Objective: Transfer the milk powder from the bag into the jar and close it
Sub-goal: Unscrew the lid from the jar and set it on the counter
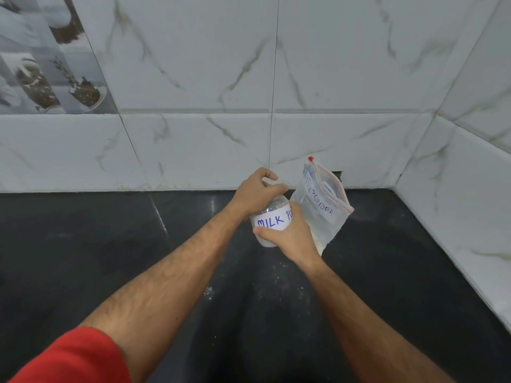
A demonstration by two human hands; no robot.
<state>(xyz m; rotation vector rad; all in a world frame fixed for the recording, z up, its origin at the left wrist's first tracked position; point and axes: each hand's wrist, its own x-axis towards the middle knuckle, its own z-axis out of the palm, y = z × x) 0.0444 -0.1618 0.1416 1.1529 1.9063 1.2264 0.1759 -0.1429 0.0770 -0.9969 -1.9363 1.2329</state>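
Observation:
A clear jar point(272, 220) with a white label reading "MILK PO..." in blue is held above the black counter point(110, 244). My right hand point(290, 239) wraps around the jar's body from the right. My left hand point(255, 193) is closed over the jar's top, hiding the lid. Just right of the jar stands a clear zip bag point(322, 205) labelled "MILK POWDER", with a red zip strip, leaning toward the wall; a little white powder shows in its bottom.
White marble-look tiles point(276, 78) form the back wall and a side wall point(456, 203) on the right, meeting in a corner. Specks of spilled powder point(208, 291) lie on the counter in front of the jar.

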